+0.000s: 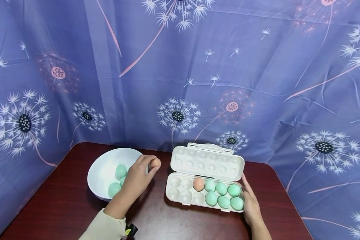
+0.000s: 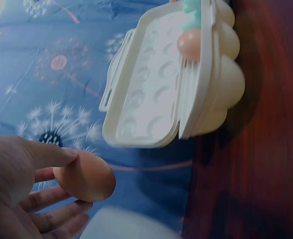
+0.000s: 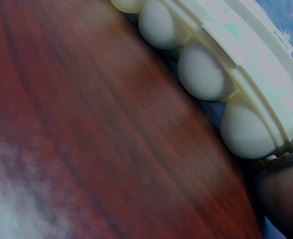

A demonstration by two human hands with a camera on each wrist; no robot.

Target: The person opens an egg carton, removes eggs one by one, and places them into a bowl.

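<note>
My left hand (image 1: 139, 175) pinches a brown egg (image 2: 86, 177) between thumb and fingertips, just past the right rim of a white bowl (image 1: 100, 166). Green eggs (image 1: 121, 171) lie inside the bowl, partly hidden by the hand. To the right stands a white plastic egg carton (image 1: 184, 202) with its lid (image 1: 208, 163) tipped back. Several green eggs (image 1: 223, 201) fill its right-hand cups, and one brown egg (image 1: 198, 184) sits beside them in the back row. My right hand (image 1: 252, 203) holds the carton's right end. The carton's left cups hold nothing.
Both containers rest on a dark red wooden table (image 1: 156, 220). A blue curtain with dandelion prints (image 1: 156, 66) hangs close behind the table and down its sides. A dark band (image 1: 131, 230) shows at the left sleeve.
</note>
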